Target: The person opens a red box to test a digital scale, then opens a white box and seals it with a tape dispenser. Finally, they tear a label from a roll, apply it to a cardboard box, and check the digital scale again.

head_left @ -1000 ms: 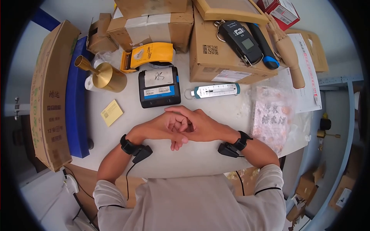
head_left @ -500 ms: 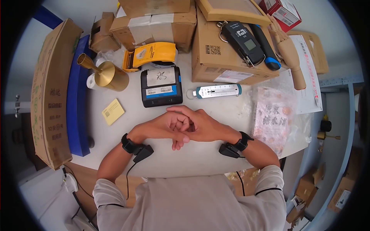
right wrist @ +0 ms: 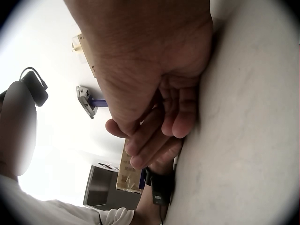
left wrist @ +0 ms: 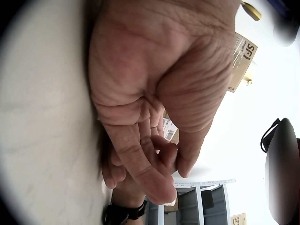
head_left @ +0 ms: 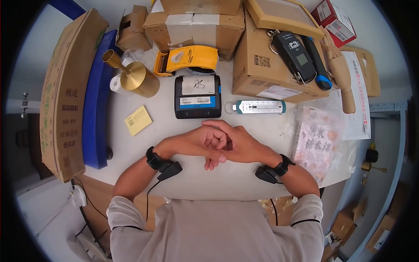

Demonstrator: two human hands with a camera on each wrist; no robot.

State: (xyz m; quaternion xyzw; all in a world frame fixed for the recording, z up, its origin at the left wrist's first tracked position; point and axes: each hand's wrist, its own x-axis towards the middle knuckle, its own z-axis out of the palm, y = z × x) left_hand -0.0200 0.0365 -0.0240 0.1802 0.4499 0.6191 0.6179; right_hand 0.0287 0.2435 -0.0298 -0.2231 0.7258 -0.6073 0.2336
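Observation:
Both hands rest together at the front of the table in the head view, fingers loosely crossed over each other. The left hand point(head_left: 185, 142) comes in from the left, the right hand point(head_left: 249, 145) from the right, and neither holds an object. In the left wrist view the left palm point(left wrist: 136, 61) faces the camera, its fingers slightly bent. The right hand point(right wrist: 145, 61) lies close along the white tabletop in the right wrist view. Just beyond the hands stands a black portable printer point(head_left: 197, 112) with a handwritten paper on top. A spring scale point(head_left: 261, 107) lies beyond the right hand.
Left are a yellow note pad point(head_left: 138, 120), a brass-coloured vessel point(head_left: 142, 81) and a tall carton point(head_left: 65, 105). Behind are a yellow tape dispenser point(head_left: 192, 57) and a carton point(head_left: 262, 74) bearing a digital hanging scale point(head_left: 296, 56). Right lie a bubble-wrapped packet point(head_left: 316, 142) and a wooden hand model point(head_left: 340, 72).
The head view has swung a little, so the things on the table appear further right. The hands stay together in the same pose.

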